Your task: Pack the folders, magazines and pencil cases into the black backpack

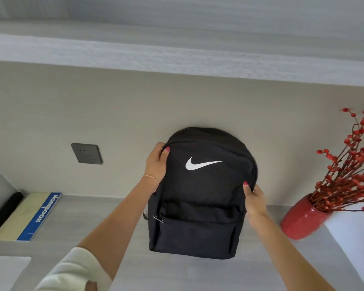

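Barely begun: black backpack (200, 192) upright on the bench (88, 223), zipped, gripped at its sides by left hand (157, 164) and right hand (253, 199); nothing visibly packed, notebook (27, 216) lying well apart at left.

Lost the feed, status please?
Both hands, left and right, gripping the black backpack upright on the desk. Zips look closed. Nothing blocking.

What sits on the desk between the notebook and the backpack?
Nothing rests there: the head view shows bare desk between the notebook and the black backpack; only the left forearm crosses above it.
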